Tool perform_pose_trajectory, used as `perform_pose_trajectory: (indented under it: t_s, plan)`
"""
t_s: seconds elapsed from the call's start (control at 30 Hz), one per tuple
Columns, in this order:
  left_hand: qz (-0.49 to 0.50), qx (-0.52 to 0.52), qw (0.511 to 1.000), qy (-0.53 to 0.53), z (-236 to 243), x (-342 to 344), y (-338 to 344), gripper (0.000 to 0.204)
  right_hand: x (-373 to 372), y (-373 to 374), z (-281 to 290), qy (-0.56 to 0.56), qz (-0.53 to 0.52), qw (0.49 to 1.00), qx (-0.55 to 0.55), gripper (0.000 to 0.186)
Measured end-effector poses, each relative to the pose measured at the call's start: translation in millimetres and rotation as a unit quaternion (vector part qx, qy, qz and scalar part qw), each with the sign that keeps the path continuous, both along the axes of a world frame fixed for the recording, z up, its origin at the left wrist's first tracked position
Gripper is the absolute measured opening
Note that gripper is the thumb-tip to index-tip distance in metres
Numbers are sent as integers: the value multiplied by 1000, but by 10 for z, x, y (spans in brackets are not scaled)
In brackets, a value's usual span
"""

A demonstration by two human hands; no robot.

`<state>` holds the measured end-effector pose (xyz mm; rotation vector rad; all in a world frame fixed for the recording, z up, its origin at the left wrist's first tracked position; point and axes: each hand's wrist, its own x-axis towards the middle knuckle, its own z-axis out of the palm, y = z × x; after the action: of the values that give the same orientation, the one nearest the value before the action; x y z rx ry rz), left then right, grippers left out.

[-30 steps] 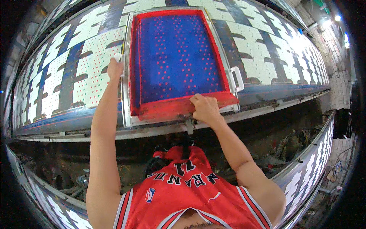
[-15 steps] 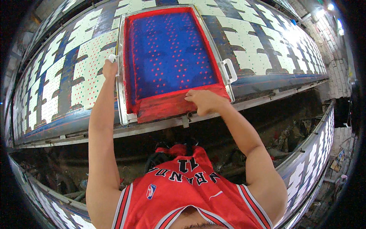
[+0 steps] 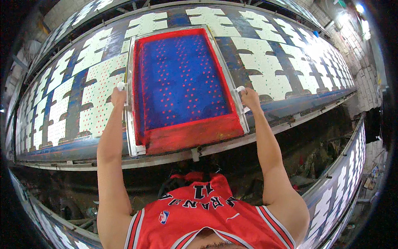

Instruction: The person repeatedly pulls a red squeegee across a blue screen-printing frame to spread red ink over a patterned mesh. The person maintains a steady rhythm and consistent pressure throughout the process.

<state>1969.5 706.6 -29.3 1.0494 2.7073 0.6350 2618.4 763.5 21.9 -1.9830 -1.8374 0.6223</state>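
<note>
A screen-printing frame [image 3: 131, 120] lies across the long table before me. Its blue mesh [image 3: 182, 79] carries rows of small red dots, and wet-looking red ink [image 3: 195, 136] borders it, widest along the near side. White handles stick out from both sides. My left hand [image 3: 119, 97] is closed around the left handle [image 3: 121, 86]. On the other side, my right hand [image 3: 251, 100] grips the right handle [image 3: 240, 89]; its fingers partly cover it. What lies directly under the frame is hidden.
Pale cut panels [image 3: 265, 62] lie in rows on the dark table; those just left of the frame bear red and green dots [image 3: 103, 89]. A metal rail [image 3: 74, 167] runs along the near edge. Behind me, another table holds more panels [image 3: 331, 203]. A brick wall [image 3: 365, 62] stands right.
My right hand has left the frame's red near edge and taken hold of the right handle. My left hand stays on its handle. The table and frame sit lower in the picture.
</note>
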Motion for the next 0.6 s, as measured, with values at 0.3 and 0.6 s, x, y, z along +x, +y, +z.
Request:
perform_pose_trajectory:
  t_s: [0.3,0.6]
  plan:
    - [-2,64,993,95,1155,70,248,37,204,154,111,141,-3,990,-27,27]
    - [-36,113,993,15,1419,1613,339,34,1644,694,827,159,2,987,28,19]
